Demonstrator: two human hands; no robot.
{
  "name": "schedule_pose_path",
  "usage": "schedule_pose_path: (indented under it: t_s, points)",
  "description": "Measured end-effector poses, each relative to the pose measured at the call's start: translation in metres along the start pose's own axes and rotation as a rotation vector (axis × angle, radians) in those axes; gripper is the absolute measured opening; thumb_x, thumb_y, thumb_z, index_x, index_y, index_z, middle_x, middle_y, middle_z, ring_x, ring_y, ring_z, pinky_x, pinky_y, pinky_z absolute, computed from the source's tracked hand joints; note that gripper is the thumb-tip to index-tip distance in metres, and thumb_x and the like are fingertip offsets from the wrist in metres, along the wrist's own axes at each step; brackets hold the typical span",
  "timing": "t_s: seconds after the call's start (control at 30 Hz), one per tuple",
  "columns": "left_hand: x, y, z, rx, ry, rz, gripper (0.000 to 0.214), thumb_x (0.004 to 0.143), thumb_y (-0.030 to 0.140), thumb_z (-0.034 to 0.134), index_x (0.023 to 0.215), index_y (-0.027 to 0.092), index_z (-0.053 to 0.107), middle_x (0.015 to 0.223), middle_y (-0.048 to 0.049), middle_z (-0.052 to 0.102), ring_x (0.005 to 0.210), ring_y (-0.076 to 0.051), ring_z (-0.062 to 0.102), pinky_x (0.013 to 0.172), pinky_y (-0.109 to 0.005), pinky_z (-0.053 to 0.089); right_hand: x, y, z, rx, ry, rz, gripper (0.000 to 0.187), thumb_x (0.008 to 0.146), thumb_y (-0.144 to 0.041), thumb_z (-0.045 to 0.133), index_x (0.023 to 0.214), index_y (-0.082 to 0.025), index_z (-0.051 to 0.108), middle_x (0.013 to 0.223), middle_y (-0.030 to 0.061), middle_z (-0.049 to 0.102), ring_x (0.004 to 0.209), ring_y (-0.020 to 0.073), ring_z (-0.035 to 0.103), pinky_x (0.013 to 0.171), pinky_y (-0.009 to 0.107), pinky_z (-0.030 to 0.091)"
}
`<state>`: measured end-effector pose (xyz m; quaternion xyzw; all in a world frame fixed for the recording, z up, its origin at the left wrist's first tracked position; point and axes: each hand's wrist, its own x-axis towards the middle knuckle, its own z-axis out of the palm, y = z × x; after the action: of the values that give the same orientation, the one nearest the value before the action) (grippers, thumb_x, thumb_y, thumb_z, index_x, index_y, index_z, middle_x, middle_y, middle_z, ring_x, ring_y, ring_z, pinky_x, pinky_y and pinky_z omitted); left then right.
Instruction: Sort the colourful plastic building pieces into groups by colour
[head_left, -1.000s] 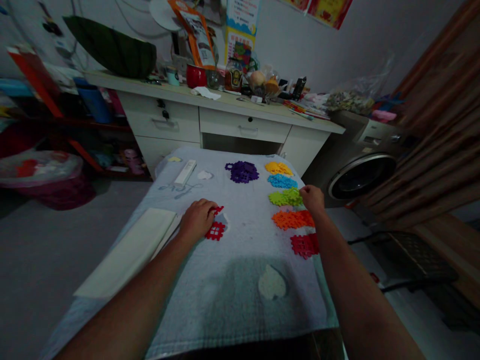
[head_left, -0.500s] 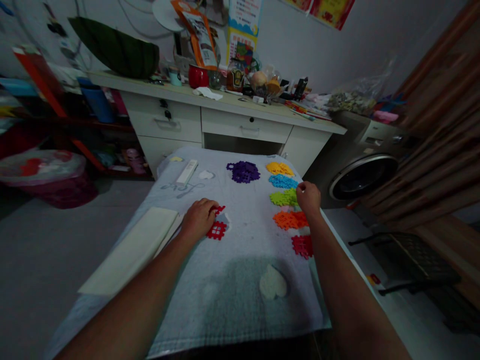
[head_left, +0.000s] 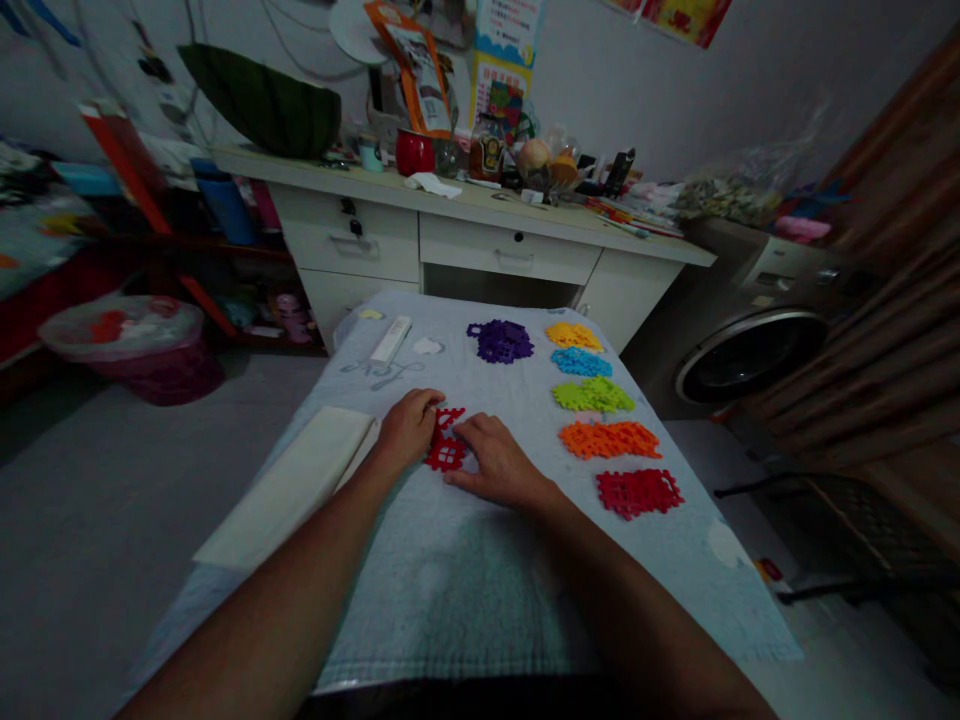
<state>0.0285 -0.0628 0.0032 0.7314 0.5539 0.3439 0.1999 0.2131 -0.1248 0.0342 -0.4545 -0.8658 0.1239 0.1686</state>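
Note:
Two red interlocking plastic tiles (head_left: 448,453) lie one above the other on the cloth-covered table, the lower one with a window-like grid. My left hand (head_left: 407,428) is closed at their left edge, fingertips on the upper tile. From the right, my right hand (head_left: 499,465) reaches them, its thumb at the lower corner and fingers near the join. Whether a smaller piece sits under those fingertips I cannot make out. Right of my hands are piles of similar tiles: red (head_left: 640,492), orange (head_left: 611,439), green (head_left: 594,394), blue (head_left: 581,362) and yellow (head_left: 573,336). A purple pile (head_left: 501,341) lies further back.
A long cream board (head_left: 289,490) lies along the table's left side, with a white narrow box (head_left: 391,340) beyond it. Behind the table stands a white desk (head_left: 360,225) crowded with objects. A washing machine (head_left: 742,330) is at right, a pink bin (head_left: 135,365) at left.
My right hand has moved left from beside the green and blue piles to the red tiles. My left hand stays at the tiles. The view has shifted slightly.

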Motion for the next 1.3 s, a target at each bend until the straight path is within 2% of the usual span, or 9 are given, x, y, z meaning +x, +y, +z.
schedule_pose_path:
  t_s: [0.07, 0.33, 0.47, 0.6, 0.7, 0.83, 0.97, 1.13, 1.3]
  points:
    - [0.0, -0.001, 0.001, -0.004, 0.002, 0.0, 0.032, 0.082, 0.017, 0.041, 0.102, 0.02, 0.066, 0.108, -0.0069, 0.068, 0.104, -0.02, 0.062, 0.097, -0.036, 0.048, 0.0, -0.001, 0.005, -0.047, -0.008, 0.006, 0.059, 0.078, -0.051, 0.072, 0.124, -0.016, 0.058, 0.114, 0.0118, 0.058, 0.102, 0.025, 0.051, 0.091, 0.039, 0.041]
    - [0.0, 0.004, 0.0, 0.029, -0.026, -0.008, 0.032, 0.082, 0.019, 0.042, 0.102, 0.019, 0.067, 0.104, -0.0073, 0.068, 0.099, -0.021, 0.063, 0.092, -0.035, 0.049, 0.0, -0.005, -0.001, -0.106, -0.044, -0.037, 0.026, 0.093, -0.037, 0.057, 0.103, -0.015, 0.067, 0.099, 0.0099, 0.064, 0.093, 0.0209, 0.056, 0.088, 0.035, 0.041]
    - [0.0, 0.003, 0.002, 0.045, -0.04, -0.001, 0.031, 0.08, 0.022, 0.048, 0.104, 0.019, 0.067, 0.1, -0.0069, 0.068, 0.092, -0.02, 0.064, 0.085, -0.033, 0.05, -0.005, -0.003, -0.012, -0.059, -0.035, -0.005, 0.025, 0.099, -0.027, 0.046, 0.101, -0.015, 0.068, 0.097, 0.0086, 0.065, 0.09, 0.018, 0.058, 0.087, 0.032, 0.043]
    - [0.0, -0.003, 0.006, 0.055, -0.053, 0.027, 0.029, 0.08, 0.024, 0.052, 0.105, 0.02, 0.066, 0.097, -0.0061, 0.069, 0.087, -0.019, 0.064, 0.082, -0.032, 0.05, -0.019, 0.011, -0.035, 0.027, 0.052, 0.09, 0.027, 0.099, -0.025, 0.045, 0.099, -0.015, 0.07, 0.096, 0.0086, 0.065, 0.091, 0.0168, 0.059, 0.086, 0.029, 0.045]
    - [0.0, -0.005, 0.007, 0.078, -0.074, 0.05, 0.028, 0.079, 0.027, 0.055, 0.104, 0.02, 0.067, 0.097, -0.0071, 0.068, 0.087, -0.02, 0.063, 0.08, -0.033, 0.05, -0.041, 0.03, -0.06, 0.11, 0.13, 0.204, 0.023, 0.096, -0.022, 0.048, 0.098, -0.017, 0.07, 0.096, 0.0075, 0.069, 0.09, 0.0169, 0.062, 0.084, 0.028, 0.046]
    - [0.001, 0.0, 0.004, 0.112, -0.109, 0.092, 0.03, 0.079, 0.03, 0.053, 0.103, 0.018, 0.068, 0.097, -0.0087, 0.068, 0.088, -0.022, 0.062, 0.082, -0.034, 0.049, -0.088, 0.064, -0.097, 0.132, 0.25, 0.374, 0.022, 0.093, -0.027, 0.049, 0.095, -0.018, 0.069, 0.092, 0.0057, 0.071, 0.084, 0.0177, 0.063, 0.078, 0.029, 0.046]
    - [0.001, 0.003, 0.003, 0.131, -0.119, 0.109, 0.031, 0.079, 0.032, 0.052, 0.101, 0.018, 0.068, 0.096, -0.0085, 0.068, 0.09, -0.024, 0.061, 0.083, -0.036, 0.049, -0.141, 0.095, -0.123, 0.145, 0.279, 0.579, 0.023, 0.087, -0.033, 0.051, 0.094, -0.018, 0.067, 0.073, 0.0018, 0.067, 0.065, 0.0153, 0.059, 0.062, 0.026, 0.044]
    - [0.001, -0.002, 0.006, 0.135, -0.123, 0.121, 0.032, 0.08, 0.032, 0.05, 0.103, 0.019, 0.068, 0.098, -0.0084, 0.068, 0.09, -0.023, 0.062, 0.083, -0.035, 0.049, -0.188, 0.115, -0.135, 0.151, 0.27, 0.701, 0.028, 0.085, -0.039, 0.05, 0.086, -0.017, 0.066, 0.068, 0.0022, 0.065, 0.061, 0.0156, 0.057, 0.059, 0.026, 0.043]
    - [0.003, -0.006, 0.007, 0.149, -0.121, 0.13, 0.032, 0.081, 0.032, 0.048, 0.102, 0.019, 0.068, 0.097, -0.0085, 0.068, 0.09, -0.024, 0.062, 0.084, -0.035, 0.048, -0.197, 0.115, -0.126, 0.049, 0.25, 0.727, 0.024, 0.084, -0.033, 0.048, 0.083, -0.017, 0.066, 0.069, 0.0027, 0.066, 0.063, 0.0158, 0.058, 0.062, 0.027, 0.043]
